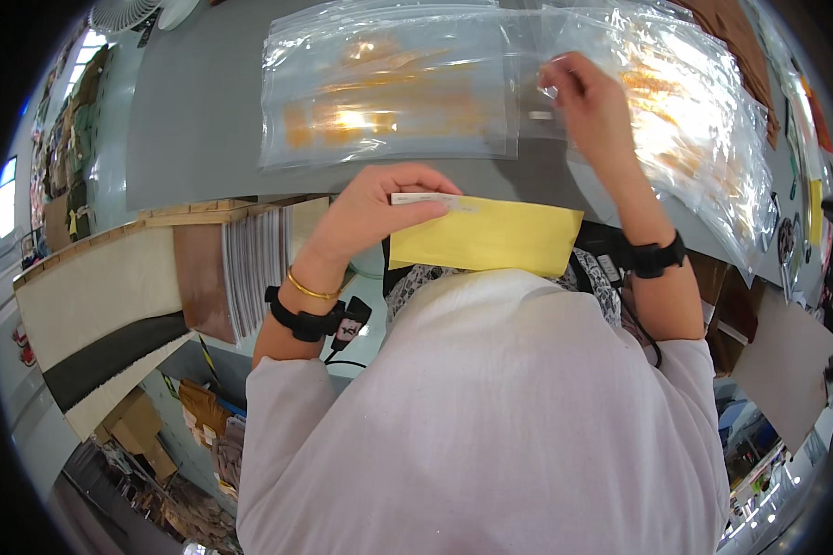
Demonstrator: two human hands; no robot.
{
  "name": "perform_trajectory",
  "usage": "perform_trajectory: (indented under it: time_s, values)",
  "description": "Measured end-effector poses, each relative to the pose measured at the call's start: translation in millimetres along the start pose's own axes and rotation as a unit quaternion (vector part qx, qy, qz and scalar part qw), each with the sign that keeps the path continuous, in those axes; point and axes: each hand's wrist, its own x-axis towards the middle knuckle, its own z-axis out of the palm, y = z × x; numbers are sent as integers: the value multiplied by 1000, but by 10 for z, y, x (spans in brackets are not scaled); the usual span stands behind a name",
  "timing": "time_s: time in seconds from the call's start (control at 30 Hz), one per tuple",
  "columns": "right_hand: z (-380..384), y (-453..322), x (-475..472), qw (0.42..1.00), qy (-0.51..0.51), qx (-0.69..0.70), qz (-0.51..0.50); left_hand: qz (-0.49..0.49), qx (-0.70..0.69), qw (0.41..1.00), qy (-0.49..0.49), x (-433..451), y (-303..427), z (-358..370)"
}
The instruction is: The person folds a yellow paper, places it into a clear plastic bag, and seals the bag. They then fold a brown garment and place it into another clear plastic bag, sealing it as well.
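Observation:
My left hand [389, 205] grips the left end of a long yellow paper strip [489, 236], with a whitish strip of small labels [423, 199] at its upper edge under my thumb. The yellow strip lies close against my body at the table's front edge. My right hand [586, 104] is raised over the table, its fingers curled near a clear plastic edge; whether it pinches anything cannot be told. Left of it lies a stack of clear plastic bags [389, 90] with orange-brown showing. To its right spreads a second pile of shiny clear bags [694, 132]. A small white label [540, 115] lies between the piles.
The grey table [194, 118] extends to the left, with a white fan [121, 14] at its far corner. Brown fabric [729, 41] lies behind the right pile. Scissors [786, 243] lie at the right. A row of upright sheets [253, 270] stands below the table on the left.

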Motion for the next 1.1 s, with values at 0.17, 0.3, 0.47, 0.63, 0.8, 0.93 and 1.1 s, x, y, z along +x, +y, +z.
perform_trajectory:
  time_s: [0.17,0.3,0.47,0.63,0.8,0.93,1.1]
  values:
    - [-816,680,461,999,33,13,40,-66,-192,979,-30,-44,-86,-32]
    - [-1259,1110,566,985,67,-71,143,-84,-282,956,4,32,-151,98]
    - [-918,177,39,930,186,-280,-147,-15,-286,954,91,135,-32,182]
    - [-232,-715,-596,969,60,-89,-224,17,-282,953,113,188,130,425]
    - [-88,-748,-645,982,53,-15,-181,21,-373,923,95,216,168,567]
    - [-124,-782,-696,994,-25,70,-77,28,-381,920,89,225,85,586]
    - [-106,-832,-753,992,-70,97,31,34,-369,925,84,207,-12,577]
